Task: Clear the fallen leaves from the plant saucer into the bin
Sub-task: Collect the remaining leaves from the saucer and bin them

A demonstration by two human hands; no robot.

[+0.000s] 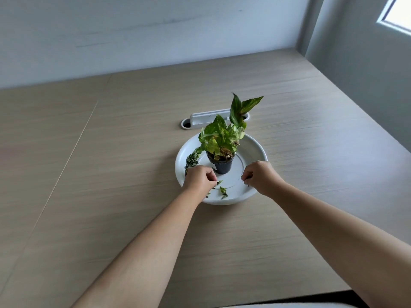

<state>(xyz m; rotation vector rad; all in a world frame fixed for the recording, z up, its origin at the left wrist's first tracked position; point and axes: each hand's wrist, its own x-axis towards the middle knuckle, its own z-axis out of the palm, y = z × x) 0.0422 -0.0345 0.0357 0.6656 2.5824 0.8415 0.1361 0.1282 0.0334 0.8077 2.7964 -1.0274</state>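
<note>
Saucer: a white round saucer (255, 147) sat on the wooden desk (111, 174).
Plant: a small dark pot (221, 166) with green leaves stood inside it.
Fallen leaves: scraps (223, 192) lay near the front rim.
Left hand (198, 180): fingers curled, over the scraps.
Right hand (261, 177): fingers pinched together above the saucer.

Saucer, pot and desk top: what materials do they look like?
Saucer: white, smooth with a soft sheen and a moulded ring in the floor, so probably plastic, possibly glazed ceramic. Pot: small, black, thin-walled and matt, likely a plastic nursery pot. Desk top: pale, uniform, straight wood grain with a flat matt finish and a panel seam, most likely laminate rather than solid wood.
</note>
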